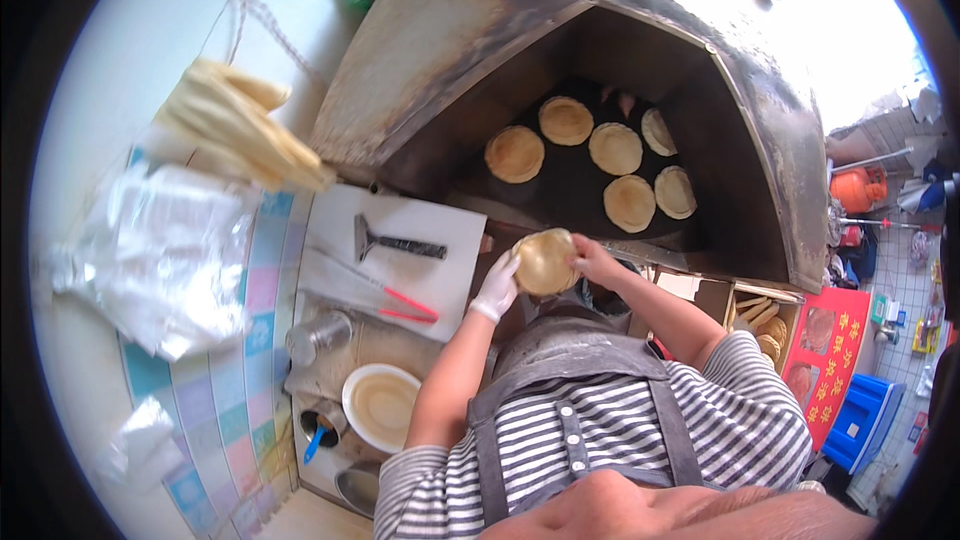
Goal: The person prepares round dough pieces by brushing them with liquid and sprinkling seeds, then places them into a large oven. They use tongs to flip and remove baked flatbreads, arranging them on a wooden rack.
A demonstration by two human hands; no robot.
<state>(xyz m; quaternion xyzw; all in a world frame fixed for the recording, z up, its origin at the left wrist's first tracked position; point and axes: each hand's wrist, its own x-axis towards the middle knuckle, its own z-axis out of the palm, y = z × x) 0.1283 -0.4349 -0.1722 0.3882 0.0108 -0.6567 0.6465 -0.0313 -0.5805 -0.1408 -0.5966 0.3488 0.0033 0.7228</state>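
Observation:
A round golden flatbread (547,262) is held up between my two hands, just outside the mouth of a dark oven. My left hand (498,288), in a whitish thin glove, grips its left edge. On its right edge is my bare right hand (592,259), its fingertips partly behind the bread. Inside the oven, on the dark baking floor (555,198), lie several more flatbreads, among them a browned one (514,154) at the left and a paler one (629,204) nearer the front.
Left of me, a white board (405,292) carries a black-handled scraper (405,246) and red-handled tongs (409,305). Below it are a glass jar (319,337) and a white basin (384,369) of liquid. Baked breads fill a box (787,311) at right. Pale gloves (240,123) hang on the wall.

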